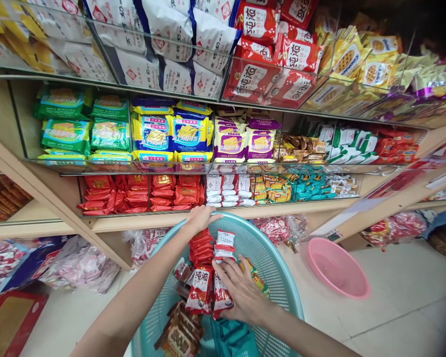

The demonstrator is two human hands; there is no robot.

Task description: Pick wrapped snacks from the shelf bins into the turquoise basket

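A large teal plastic basket (288,277) stands below the shelves, holding red packets (201,248), white packets (225,240), brown snack packs (180,332) and teal packets (235,339). At the basket's far rim is my left hand (201,218), its fingers close together over the edge; what they grip, if anything, is hard to make out. Inside the basket my right hand (241,292) has its fingers spread over a red-and-white packet (222,292), touching its right side. Another such packet (199,289) lies just left of it.
Glass-fronted shelves of wrapped snacks (152,134) span the view above the basket. A pink basin (338,267) sits on the tiled floor at right. Bagged goods (82,263) and a red box (13,322) are on the floor at left.
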